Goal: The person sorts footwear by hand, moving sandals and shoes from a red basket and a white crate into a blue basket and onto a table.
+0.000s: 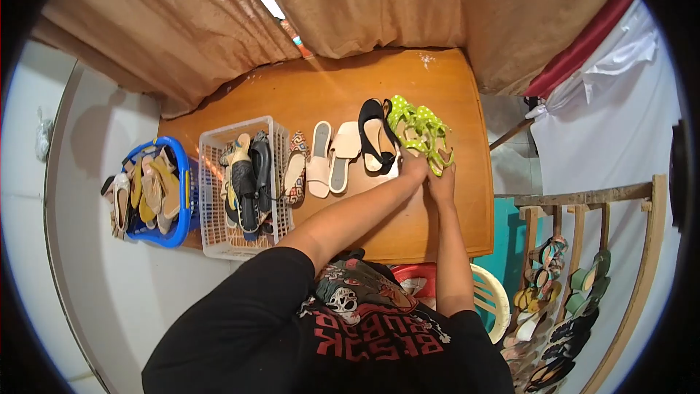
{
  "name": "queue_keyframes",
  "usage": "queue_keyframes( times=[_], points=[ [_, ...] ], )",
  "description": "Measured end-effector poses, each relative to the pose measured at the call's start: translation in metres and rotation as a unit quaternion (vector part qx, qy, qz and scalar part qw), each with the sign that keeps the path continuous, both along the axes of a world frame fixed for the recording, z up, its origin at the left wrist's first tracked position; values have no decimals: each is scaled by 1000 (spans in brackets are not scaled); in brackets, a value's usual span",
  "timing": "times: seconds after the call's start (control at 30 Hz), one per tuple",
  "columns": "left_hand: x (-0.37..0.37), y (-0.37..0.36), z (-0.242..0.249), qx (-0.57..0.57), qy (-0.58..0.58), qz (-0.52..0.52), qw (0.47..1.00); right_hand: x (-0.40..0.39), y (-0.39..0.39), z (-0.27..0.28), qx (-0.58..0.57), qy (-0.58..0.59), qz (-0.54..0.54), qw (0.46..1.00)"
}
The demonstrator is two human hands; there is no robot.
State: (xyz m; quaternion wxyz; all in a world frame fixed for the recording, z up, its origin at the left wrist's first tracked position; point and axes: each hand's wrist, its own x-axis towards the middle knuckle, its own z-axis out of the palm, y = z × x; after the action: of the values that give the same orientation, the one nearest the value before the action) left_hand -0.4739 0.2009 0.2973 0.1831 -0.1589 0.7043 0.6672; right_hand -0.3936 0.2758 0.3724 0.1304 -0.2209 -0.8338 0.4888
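A pair of lime-green sandals with white polka dots (413, 125) is at the right end of a row of footwear on the wooden table. My left hand (414, 165) is closed at the near end of the left sandal, its fingers partly hidden. At the near end of the other green sandal (440, 147), my right hand (441, 181) grips close to the strap. Just left of them lie black slingback shoes (377, 138), overlapping each other. Further left come beige slide sandals (344, 142) and a patterned flat shoe (295, 168).
A white plastic basket (208, 208) full of shoes stands on the table (306, 87), with a blue basket (187, 208) of shoes at its left. Brown curtains (379, 0) hang behind. A wooden rack (583, 197) with several sandals and a cream chair (496, 299) are at right.
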Motion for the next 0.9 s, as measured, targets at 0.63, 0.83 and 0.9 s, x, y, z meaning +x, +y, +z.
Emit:
queue_keyframes(
  times=[0.63,0.83,0.9],
  points=[
    [93,-262,208,180,-61,-302,934,48,-44,-24,-40,112,-62,991],
    [121,-398,205,249,12,-87,964,86,-102,-6,-55,17,-14,998],
    [130,-441,183,190,110,23,975,90,-144,16,-35,21,61,997]
  ],
)
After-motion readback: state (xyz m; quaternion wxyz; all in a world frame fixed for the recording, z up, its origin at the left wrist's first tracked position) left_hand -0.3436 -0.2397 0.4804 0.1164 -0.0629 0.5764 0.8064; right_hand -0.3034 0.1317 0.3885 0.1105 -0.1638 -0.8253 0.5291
